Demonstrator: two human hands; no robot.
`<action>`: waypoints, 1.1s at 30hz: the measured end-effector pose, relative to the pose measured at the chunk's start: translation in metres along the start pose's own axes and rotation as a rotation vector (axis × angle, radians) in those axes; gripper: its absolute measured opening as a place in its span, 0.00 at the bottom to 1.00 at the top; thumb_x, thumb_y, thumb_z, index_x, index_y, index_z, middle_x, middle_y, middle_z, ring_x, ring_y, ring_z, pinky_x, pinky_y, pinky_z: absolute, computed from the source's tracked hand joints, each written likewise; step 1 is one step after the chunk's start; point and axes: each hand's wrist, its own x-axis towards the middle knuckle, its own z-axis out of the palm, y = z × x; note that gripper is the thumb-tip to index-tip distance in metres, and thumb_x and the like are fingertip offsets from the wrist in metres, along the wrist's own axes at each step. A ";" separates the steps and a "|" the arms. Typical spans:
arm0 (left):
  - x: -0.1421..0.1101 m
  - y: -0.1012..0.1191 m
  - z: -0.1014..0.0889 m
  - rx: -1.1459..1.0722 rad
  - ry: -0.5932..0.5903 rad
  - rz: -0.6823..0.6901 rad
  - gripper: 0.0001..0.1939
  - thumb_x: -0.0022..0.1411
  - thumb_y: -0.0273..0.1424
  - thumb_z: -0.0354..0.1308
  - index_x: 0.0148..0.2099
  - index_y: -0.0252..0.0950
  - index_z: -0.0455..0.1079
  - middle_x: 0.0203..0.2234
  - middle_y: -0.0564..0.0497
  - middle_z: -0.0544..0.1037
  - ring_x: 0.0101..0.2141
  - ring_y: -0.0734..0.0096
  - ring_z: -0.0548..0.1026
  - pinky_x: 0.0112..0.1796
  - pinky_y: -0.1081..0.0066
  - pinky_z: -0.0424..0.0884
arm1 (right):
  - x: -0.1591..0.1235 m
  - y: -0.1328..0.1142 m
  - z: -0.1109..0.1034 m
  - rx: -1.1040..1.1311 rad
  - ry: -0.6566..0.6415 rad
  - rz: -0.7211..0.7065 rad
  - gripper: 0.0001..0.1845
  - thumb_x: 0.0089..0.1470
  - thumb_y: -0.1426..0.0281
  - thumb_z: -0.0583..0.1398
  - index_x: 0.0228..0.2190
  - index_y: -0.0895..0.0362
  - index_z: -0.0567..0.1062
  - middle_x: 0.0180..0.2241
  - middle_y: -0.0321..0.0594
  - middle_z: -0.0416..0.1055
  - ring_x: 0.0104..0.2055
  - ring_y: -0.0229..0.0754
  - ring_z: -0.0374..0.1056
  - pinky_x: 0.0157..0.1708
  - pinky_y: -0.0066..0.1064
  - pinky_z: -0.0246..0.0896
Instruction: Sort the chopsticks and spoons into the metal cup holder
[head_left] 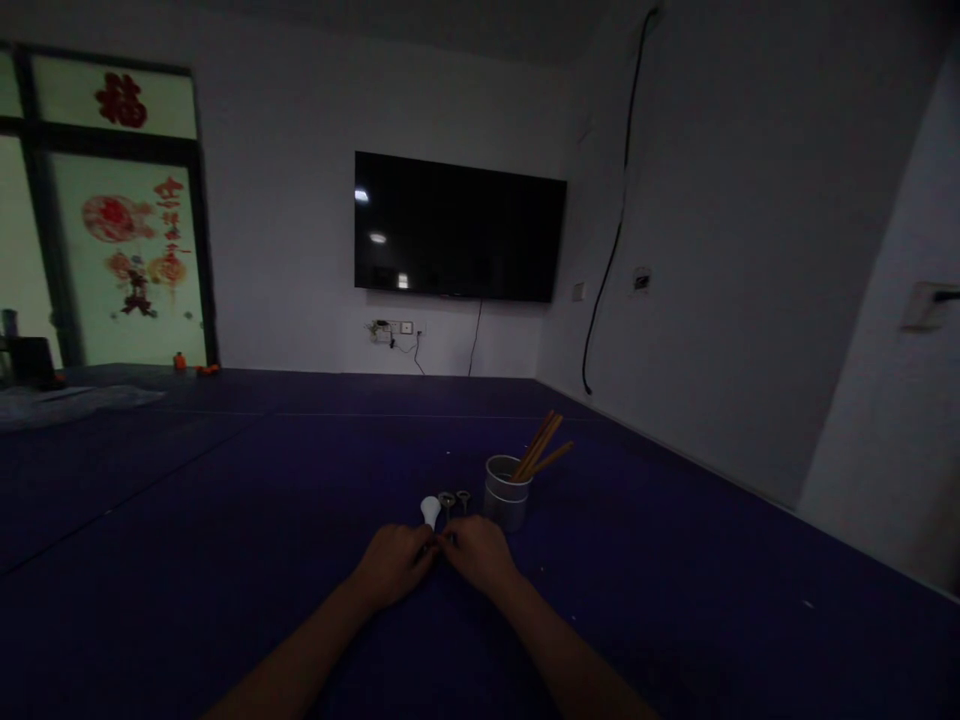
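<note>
A white spoon [430, 509] lies on the dark blue-purple tabletop with its bowl pointing away from me. My left hand [397, 563] is closed at its handle, the thumb and fingers drawn together. Just right of it are two small metal spoons [447, 499], side by side, their lower ends partly hidden behind my right hand [480, 552]. That hand has its fingers bent and pressed together, the tips almost meeting those of the left; what they pinch is hidden. Close beyond the right hand stands a grey metal cup [504, 510] holding several wooden chopsticks [541, 445] that lean right.
The wide tabletop [225, 520] reaches to the far wall and the right wall. Crumpled clear plastic [75, 402] and a black object [31, 360] lie far left, with small orange items [206, 370] near the door. A television [457, 228] and a loose black cable [616, 235] hang on the walls.
</note>
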 end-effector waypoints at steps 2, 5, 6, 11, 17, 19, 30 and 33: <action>0.000 0.001 0.000 -0.007 -0.005 0.001 0.16 0.64 0.38 0.40 0.38 0.38 0.67 0.28 0.48 0.77 0.30 0.68 0.74 0.31 0.73 0.63 | 0.000 0.000 0.001 -0.002 -0.003 0.000 0.13 0.55 0.63 0.53 0.33 0.51 0.78 0.33 0.39 0.76 0.37 0.42 0.71 0.33 0.26 0.59; 0.000 0.002 -0.002 -0.013 -0.015 0.001 0.16 0.64 0.38 0.40 0.38 0.38 0.67 0.30 0.48 0.77 0.30 0.67 0.74 0.31 0.73 0.63 | -0.001 0.000 0.001 0.000 -0.008 0.014 0.14 0.55 0.63 0.53 0.33 0.51 0.78 0.33 0.39 0.76 0.37 0.42 0.71 0.34 0.27 0.59; 0.000 0.002 -0.002 -0.012 -0.017 -0.001 0.16 0.64 0.38 0.40 0.38 0.38 0.67 0.29 0.48 0.77 0.30 0.67 0.74 0.31 0.73 0.63 | -0.001 0.000 0.001 0.002 -0.007 0.020 0.14 0.55 0.63 0.53 0.32 0.51 0.78 0.33 0.39 0.76 0.37 0.41 0.71 0.34 0.26 0.58; 0.000 0.003 -0.002 -0.009 -0.005 0.001 0.15 0.64 0.38 0.40 0.39 0.38 0.67 0.28 0.49 0.76 0.29 0.67 0.74 0.30 0.72 0.64 | -0.001 0.000 0.000 0.032 0.013 0.048 0.14 0.55 0.62 0.53 0.33 0.51 0.77 0.33 0.38 0.76 0.37 0.40 0.71 0.34 0.26 0.58; 0.000 0.002 -0.001 0.018 -0.017 -0.009 0.15 0.64 0.38 0.40 0.38 0.38 0.66 0.29 0.49 0.76 0.30 0.67 0.74 0.31 0.72 0.64 | 0.001 0.000 -0.003 0.034 -0.026 0.099 0.15 0.55 0.61 0.52 0.35 0.50 0.77 0.36 0.38 0.76 0.40 0.40 0.70 0.36 0.25 0.57; 0.000 0.003 -0.002 0.024 -0.024 -0.012 0.15 0.64 0.38 0.40 0.38 0.38 0.65 0.29 0.48 0.76 0.30 0.67 0.74 0.30 0.72 0.64 | 0.000 0.000 -0.003 0.026 -0.032 0.103 0.15 0.55 0.60 0.53 0.35 0.50 0.77 0.36 0.38 0.76 0.41 0.41 0.70 0.37 0.26 0.58; 0.000 0.001 -0.002 0.017 -0.030 -0.002 0.15 0.64 0.38 0.40 0.38 0.38 0.66 0.29 0.49 0.76 0.30 0.68 0.74 0.30 0.73 0.63 | 0.000 0.000 -0.003 0.004 -0.044 0.117 0.14 0.54 0.60 0.54 0.33 0.50 0.78 0.35 0.39 0.76 0.40 0.42 0.70 0.37 0.27 0.58; 0.000 0.001 -0.001 0.010 -0.031 -0.007 0.16 0.64 0.38 0.40 0.38 0.38 0.66 0.28 0.49 0.76 0.30 0.68 0.74 0.30 0.73 0.63 | 0.000 0.001 -0.002 -0.006 -0.039 0.117 0.14 0.54 0.60 0.54 0.33 0.51 0.78 0.35 0.39 0.76 0.40 0.42 0.70 0.36 0.27 0.58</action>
